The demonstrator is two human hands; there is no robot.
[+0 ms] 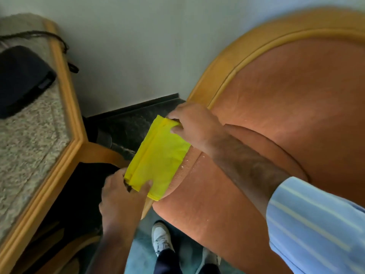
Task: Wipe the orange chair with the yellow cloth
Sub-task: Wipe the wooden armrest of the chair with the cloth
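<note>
Both hands pinch the cloth [158, 157]: left hand [123, 196] near end, right hand [194, 124] far end. Keeping it taut should wipe the chair [276, 107] arm evenly.

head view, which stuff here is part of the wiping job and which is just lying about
Part of the job:
cloth, held at both ends
chair
left hand
right hand

Lying about:
table
dark case on it
black cable
</note>
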